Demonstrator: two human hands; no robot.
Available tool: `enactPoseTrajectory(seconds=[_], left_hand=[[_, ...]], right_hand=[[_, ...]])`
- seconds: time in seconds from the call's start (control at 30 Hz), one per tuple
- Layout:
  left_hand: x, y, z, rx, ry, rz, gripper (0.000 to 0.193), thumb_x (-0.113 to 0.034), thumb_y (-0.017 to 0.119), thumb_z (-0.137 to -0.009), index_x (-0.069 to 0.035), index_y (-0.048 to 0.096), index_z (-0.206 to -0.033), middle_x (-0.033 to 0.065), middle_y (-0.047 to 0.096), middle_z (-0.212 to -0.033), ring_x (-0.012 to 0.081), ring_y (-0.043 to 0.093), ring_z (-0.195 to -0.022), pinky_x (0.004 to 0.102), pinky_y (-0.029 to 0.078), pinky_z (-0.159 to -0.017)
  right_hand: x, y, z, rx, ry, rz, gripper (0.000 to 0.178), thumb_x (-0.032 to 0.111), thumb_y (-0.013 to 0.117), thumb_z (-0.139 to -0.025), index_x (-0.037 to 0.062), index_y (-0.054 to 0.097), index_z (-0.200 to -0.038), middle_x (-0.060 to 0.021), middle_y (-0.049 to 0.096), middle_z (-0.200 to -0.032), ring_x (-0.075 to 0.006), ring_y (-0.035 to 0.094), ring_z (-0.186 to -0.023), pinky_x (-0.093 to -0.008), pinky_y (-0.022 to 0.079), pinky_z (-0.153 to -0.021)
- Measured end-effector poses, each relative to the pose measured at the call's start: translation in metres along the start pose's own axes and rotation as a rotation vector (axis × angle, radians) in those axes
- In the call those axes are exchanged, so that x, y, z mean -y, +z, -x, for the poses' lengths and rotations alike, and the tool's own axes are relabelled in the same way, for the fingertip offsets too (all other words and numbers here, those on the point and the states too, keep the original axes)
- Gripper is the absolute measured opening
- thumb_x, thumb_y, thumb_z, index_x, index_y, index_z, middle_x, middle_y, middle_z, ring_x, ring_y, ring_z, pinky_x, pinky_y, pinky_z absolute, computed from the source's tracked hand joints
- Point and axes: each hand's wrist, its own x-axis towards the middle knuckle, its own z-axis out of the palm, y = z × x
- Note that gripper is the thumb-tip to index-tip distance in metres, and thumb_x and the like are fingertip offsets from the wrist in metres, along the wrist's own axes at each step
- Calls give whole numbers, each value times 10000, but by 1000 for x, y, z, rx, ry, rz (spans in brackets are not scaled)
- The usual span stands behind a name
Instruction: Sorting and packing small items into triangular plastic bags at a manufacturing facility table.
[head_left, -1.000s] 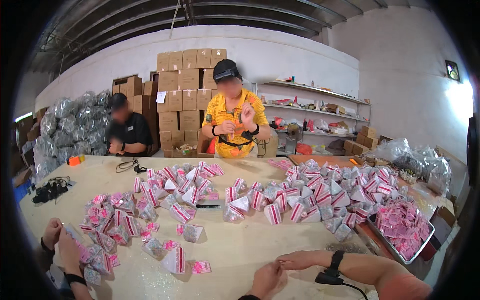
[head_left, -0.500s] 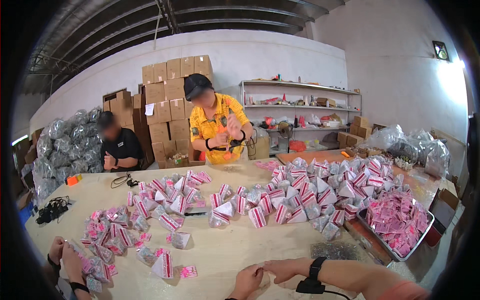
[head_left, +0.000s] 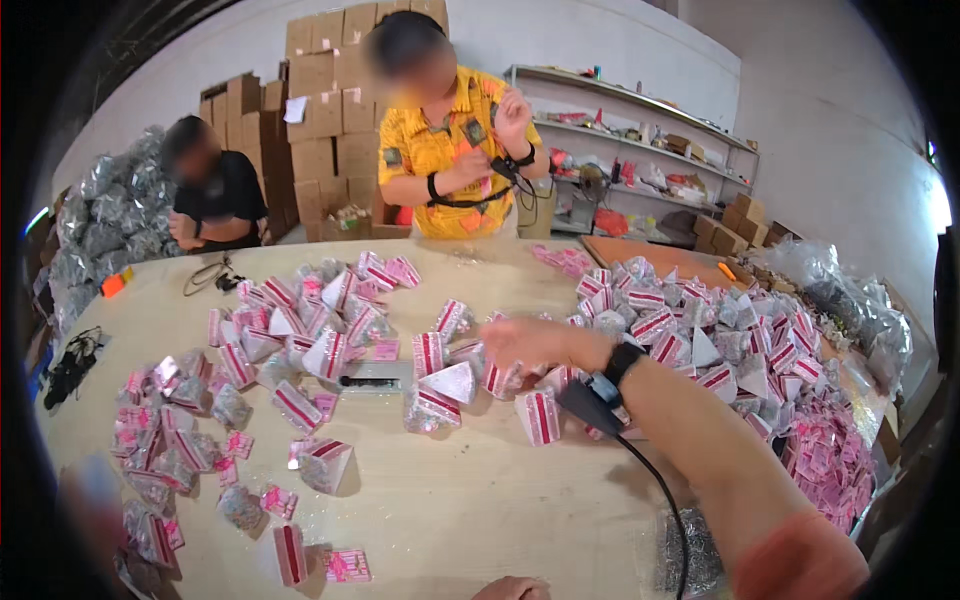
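Pink-striped wedge packs point(head_left: 541, 417) lie across the pale surface point(head_left: 430, 520) in head view, your right hand point(head_left: 533, 345) extended over some, left hand point(head_left: 512, 589) cropped at the lower edge; can't tell if either's fingers are released or grasping.

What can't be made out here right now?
In the head view:
Left hand: mostly cut off by the lower edge; grip unseen.
Right hand: blurred over the pink-and-white wedge-shaped packets; whether it holds one is unclear.
Flat pink packets: lower left hidden behind the right forearm.
Silvery plastic bags: contents too small to identify.
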Motion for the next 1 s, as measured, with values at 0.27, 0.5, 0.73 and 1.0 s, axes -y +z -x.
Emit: enactPoseTrajectory(seconds=[0.27, 0.5, 0.73, 1.0], left_hand=[[13, 5, 4, -17, -156, 130, 135, -147, 506, -768, -69, 589, -840, 144, 583, -772, 330, 553, -742, 398, 446, -656], [3, 0, 2, 29, -161, 18, 181, -184, 500, -771, -31, 565, -841, 161, 558, -779, 310, 525, -753, 383, 422, -689], [13, -7, -45, -78, -523, 440, 155, -125, 489, -785, -12, 507, -681, 9, 476, -638, 114, 439, -597, 283, 396, -537], [64, -69, -123, -143, -70, -230, 183, -67, 553, -753, -24, 527, -929, 187, 559, -893, 340, 514, -849, 420, 416, -753]], right_hand=[[-2, -58, -46, -293, -116, -1275, 391, 223, 481, -863, 48, 379, -1198, -163, 495, -1154, -274, 549, -983, -375, 462, -764], [-10, -105, -41, -617, -530, -1936, 400, 274, 353, -893, -60, 415, -1103, -177, 531, -1064, -286, 544, -922, -390, 461, -782], [-11, -126, -32, -824, -715, -2235, 482, 349, 354, -894, -81, 435, -1096, -178, 556, -984, -284, 548, -883, -365, 470, -746], [-68, -143, -57, -1005, -373, -2019, 369, 279, 479, -855, -2, 455, -1093, -132, 573, -951, -222, 567, -734, -327, 471, -637]])
